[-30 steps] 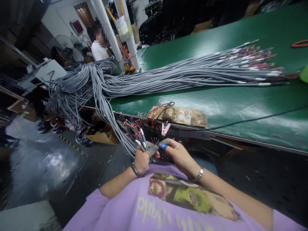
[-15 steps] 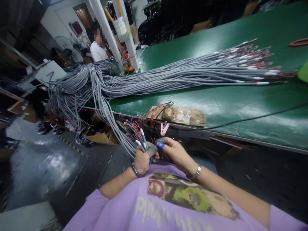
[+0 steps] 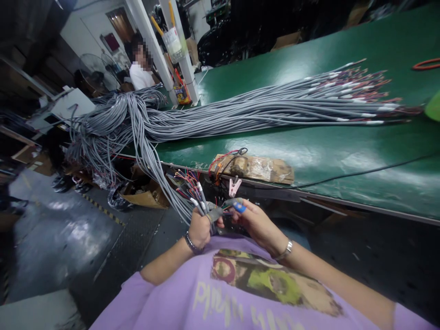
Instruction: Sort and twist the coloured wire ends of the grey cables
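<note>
My left hand (image 3: 200, 229) is closed in a fist round a bunch of grey cables (image 3: 178, 204), whose stripped ends fan out above it as thin coloured wires (image 3: 190, 181). My right hand (image 3: 252, 220), with grey and blue finger cots on its fingertips, pinches some of those coloured wire ends just right of the left fist. Both hands are held close together in front of my purple shirt, below the bench edge. The held cables run up and left into a big grey cable bundle (image 3: 240, 107) lying across the green bench (image 3: 343, 151).
A taped cardboard block (image 3: 261, 167) with red and black leads and a pink clip (image 3: 234, 185) sits at the bench edge. A black cord (image 3: 360, 172) crosses the bench. Cardboard boxes (image 3: 144, 197) lie on the floor at left. A person in white (image 3: 140, 73) sits far behind.
My right hand has shifted slightly right, drawing the coloured wire ends away from the left fist. The left hand stays closed on the cables.
</note>
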Available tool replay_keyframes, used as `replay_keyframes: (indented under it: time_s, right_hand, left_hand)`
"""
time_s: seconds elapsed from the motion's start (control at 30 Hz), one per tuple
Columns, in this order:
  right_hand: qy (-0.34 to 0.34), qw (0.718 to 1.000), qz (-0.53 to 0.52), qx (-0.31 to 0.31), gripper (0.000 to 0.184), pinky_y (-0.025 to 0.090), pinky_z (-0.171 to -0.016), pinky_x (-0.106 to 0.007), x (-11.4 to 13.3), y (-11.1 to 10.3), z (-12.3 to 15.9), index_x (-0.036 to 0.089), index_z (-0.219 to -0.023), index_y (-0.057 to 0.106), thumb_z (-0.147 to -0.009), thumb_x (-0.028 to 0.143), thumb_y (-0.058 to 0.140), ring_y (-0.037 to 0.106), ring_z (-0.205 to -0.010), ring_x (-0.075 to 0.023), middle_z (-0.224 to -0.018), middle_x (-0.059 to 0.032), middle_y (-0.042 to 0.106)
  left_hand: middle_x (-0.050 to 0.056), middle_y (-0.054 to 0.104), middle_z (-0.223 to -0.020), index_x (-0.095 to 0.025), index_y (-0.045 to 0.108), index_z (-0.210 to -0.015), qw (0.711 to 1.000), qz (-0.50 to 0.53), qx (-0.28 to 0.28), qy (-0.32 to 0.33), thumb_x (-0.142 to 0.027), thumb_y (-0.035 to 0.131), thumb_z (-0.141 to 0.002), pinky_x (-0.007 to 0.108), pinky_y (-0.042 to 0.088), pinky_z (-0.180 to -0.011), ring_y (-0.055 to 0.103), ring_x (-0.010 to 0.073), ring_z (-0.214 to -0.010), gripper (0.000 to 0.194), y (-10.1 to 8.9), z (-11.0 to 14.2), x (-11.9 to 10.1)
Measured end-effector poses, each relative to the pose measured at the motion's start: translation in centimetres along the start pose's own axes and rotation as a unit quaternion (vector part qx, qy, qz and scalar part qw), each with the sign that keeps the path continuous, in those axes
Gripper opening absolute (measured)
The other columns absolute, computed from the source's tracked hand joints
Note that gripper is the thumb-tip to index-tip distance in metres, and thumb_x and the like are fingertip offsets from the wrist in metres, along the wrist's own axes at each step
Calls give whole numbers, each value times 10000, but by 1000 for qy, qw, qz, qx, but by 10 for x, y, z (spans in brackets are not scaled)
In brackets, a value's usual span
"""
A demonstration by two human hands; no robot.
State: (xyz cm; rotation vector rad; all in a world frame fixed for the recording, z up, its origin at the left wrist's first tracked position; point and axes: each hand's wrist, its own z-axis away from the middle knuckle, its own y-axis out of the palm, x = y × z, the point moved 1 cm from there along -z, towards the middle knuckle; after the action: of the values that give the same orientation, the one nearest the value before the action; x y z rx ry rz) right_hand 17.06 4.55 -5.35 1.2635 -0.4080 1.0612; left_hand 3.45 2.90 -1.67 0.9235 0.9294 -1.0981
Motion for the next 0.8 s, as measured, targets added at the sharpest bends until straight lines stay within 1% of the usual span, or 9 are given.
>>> replay_keyframes:
  time_s: [0.07, 0.17, 0.23, 0.33, 0.43, 0.53, 0.7, 0.8]
  right_hand:
    - [3, 1000, -25, -8, 439, 416, -583, -263, 3, -6, -3, 191, -734, 666, -587, 588, 781, 484, -581, -106, -697, 1, 617]
    - [5, 1000, -29, -10, 515, 423, -583, -264, 9, -9, -11, 189, -726, 682, -558, 670, 755, 497, -582, -111, -704, -15, 632]
    - [6, 1000, -28, 8, 555, 427, -593, -265, 13, -7, -18, 189, -719, 690, -533, 710, 740, 504, -587, -115, -693, -15, 633]
    - [-6, 999, -25, 35, 564, 431, -620, -275, 17, -1, -29, 189, -725, 697, -539, 720, 729, 519, -610, -128, -690, -16, 641]
    - [-17, 998, -30, 47, 542, 423, -617, -281, 20, 4, -35, 190, -715, 695, -540, 700, 746, 521, -614, -136, -676, -16, 644]
    - [0, 997, -47, 55, 519, 418, -597, -286, 23, 8, -37, 195, -701, 691, -519, 673, 776, 521, -602, -142, -664, -14, 638]
    - [21, 995, -84, 38, 393, 440, -603, -311, 22, 10, -37, 220, -699, 672, -617, 593, 763, 539, -612, -161, -688, -12, 648]
    - [32, 994, -98, 31, 367, 457, -607, -318, 22, 10, -37, 216, -707, 677, -625, 560, 775, 544, -600, -161, -678, -13, 654]
  left_hand:
    - [-20, 534, -431, -167, 521, -539, 999, 8, 25, -19, -457, 830, -457, 240, 442, -407, 484, 96, -380, 432, -2, -2, -3]
    - [-19, 541, -425, -166, 509, -537, 996, 11, 74, -53, -434, 825, -464, 235, 430, -393, 469, 90, -351, 421, -3, -6, -5]
    - [-15, 543, -419, -162, 515, -544, 992, 10, 106, -68, -419, 826, -458, 230, 419, -382, 467, 91, -341, 412, -2, -10, -6]
    - [-16, 535, -405, -157, 529, -560, 987, 11, 141, -80, -391, 830, -446, 218, 396, -369, 466, 93, -336, 397, 1, -18, -7]
    - [-19, 529, -394, -158, 533, -564, 984, 18, 155, -89, -367, 824, -445, 211, 384, -360, 466, 94, -330, 377, 3, -24, -7]
    - [-19, 528, -390, -160, 530, -564, 980, 20, 168, -101, -349, 817, -449, 212, 384, -358, 468, 97, -324, 363, 4, -28, -7]
    - [-22, 532, -394, -165, 510, -566, 978, 11, 178, -107, -366, 825, -446, 204, 371, -353, 466, 91, -321, 392, 6, -31, -5]
    - [-20, 533, -392, -164, 500, -557, 978, 9, 176, -110, -384, 837, -430, 204, 378, -350, 473, 92, -316, 421, 8, -32, -5]
